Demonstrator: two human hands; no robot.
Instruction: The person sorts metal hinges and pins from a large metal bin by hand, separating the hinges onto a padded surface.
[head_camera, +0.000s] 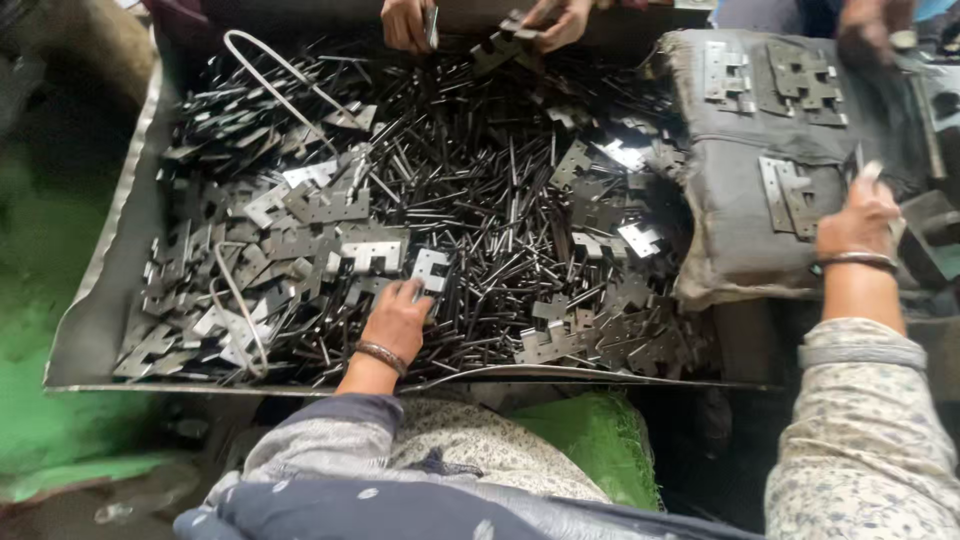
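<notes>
Left hand (398, 318) pinches a notched hinge leaf (431, 268) at the near middle of the metal tray (100, 300); right hand (858, 218) grips a thin pin (tip blurred) over the grey sack (730, 200), right. Risks: stamped edges cutting fingers, leaf snagging in tangled rods (480, 190). Everything dull, hard steel.

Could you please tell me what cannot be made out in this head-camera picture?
- Left hand: fingertips buried among hinge leaves and pins, so its grasp is unclear.
- Right hand: motion-blurred; the thing at its fingertips is unreadable.
- Another person's hands: cut off by the top edge.
- Tray floor: hidden under parts.
</notes>
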